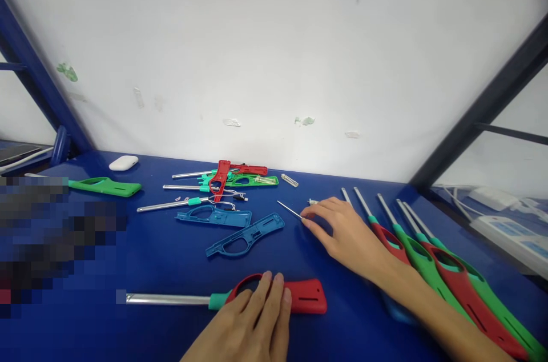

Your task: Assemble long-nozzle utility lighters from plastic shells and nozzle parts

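Note:
My left hand (257,316) lies over the handle of a red gas lighter (309,296), its fingers together across the grip. That lighter rests flat, its silver barrel (171,298) and teal collar pointing left. Farther right, my right hand (345,230) has thumb and forefinger closed on a thin metal rod (289,209), like a screwdriver shaft; its other end is hidden. A small pale part (313,201) pokes out beyond those fingers. Between the hands and the wall lie two blue lighter shell halves (237,217), (265,227), their inner sides up.
Opened red shells (221,179), a green shell (246,180), barrels with wires (171,205) and a clear fuel tank (290,180) lie at the back. Several whole lighters (445,270) line the right. A green lighter (105,186) and white earbud case (124,163) sit left.

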A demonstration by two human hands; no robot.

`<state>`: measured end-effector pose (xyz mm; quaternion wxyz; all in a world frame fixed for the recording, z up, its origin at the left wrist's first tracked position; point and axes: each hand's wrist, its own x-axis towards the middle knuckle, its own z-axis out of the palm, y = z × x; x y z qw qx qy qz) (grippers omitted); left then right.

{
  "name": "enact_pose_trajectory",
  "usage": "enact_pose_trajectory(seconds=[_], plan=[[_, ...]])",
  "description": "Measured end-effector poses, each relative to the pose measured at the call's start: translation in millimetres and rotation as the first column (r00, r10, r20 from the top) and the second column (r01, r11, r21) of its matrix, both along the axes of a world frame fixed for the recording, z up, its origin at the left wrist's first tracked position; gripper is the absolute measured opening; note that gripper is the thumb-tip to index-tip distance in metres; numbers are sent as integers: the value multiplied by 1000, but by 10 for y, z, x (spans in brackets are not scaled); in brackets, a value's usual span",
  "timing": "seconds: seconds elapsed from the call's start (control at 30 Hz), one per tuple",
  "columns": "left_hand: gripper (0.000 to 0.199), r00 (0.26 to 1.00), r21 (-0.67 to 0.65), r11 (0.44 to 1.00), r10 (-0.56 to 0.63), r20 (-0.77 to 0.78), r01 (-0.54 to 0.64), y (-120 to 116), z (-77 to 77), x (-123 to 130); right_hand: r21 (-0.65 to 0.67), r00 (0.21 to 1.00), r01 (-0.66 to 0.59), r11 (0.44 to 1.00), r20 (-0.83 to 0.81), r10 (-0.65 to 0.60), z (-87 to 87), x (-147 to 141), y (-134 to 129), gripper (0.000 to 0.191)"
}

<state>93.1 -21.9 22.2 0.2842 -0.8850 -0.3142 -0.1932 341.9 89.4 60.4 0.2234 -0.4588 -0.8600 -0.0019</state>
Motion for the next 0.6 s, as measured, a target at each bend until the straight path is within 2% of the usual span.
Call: enact_pose_trajectory(seconds=[0.37,0.5,0.6], plan=[[39,988,35,997,-59,-141,64,36,175,-2,-20,1000,0,1000,26,1,26,-14,-13,23],[36,985,14,997,-77,-153,80,28,171,-10,-14,1000,-6,1000,27,7,25,-17,-18,24],[36,990,-6,997,-83,-115,83,11,114,-26,-12,997,-55,998,53,56,39,-19,-44,24]])
